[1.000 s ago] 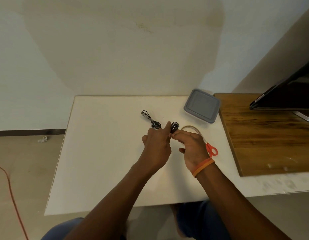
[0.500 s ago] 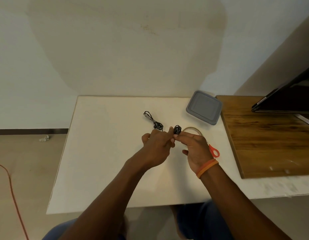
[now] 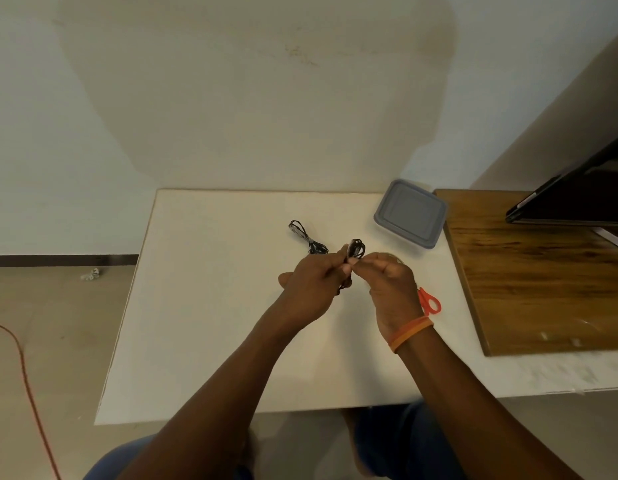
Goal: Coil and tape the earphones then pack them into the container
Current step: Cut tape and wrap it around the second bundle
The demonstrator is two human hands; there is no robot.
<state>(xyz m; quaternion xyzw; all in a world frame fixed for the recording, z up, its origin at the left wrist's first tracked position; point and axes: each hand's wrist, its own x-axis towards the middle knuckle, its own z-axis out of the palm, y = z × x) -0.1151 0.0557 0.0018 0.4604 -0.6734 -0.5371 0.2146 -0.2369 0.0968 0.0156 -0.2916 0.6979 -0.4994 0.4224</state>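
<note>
A coiled black earphone bundle (image 3: 356,248) is held just above the white table (image 3: 203,306), at its middle. My left hand (image 3: 312,285) grips the bundle's lower part, a short loop of cord hanging below the fingers. My right hand (image 3: 390,278) pinches the bundle from the right with thumb and forefinger. A second black earphone bundle (image 3: 305,237), taped at its middle, lies on the table behind my left hand. The grey lidded container (image 3: 409,213) stands shut at the back right.
Orange-handled scissors (image 3: 429,301) lie partly hidden behind my right wrist. A tape roll is mostly hidden behind my right hand. A wooden board (image 3: 542,271) carries a dark screen (image 3: 577,199) on the right. An orange cable (image 3: 23,375) runs across the floor at the left.
Both hands have kept hold of the bundle and drawn slightly towards me, lifting it off the table. The tape roll has gone out of sight behind my right hand.
</note>
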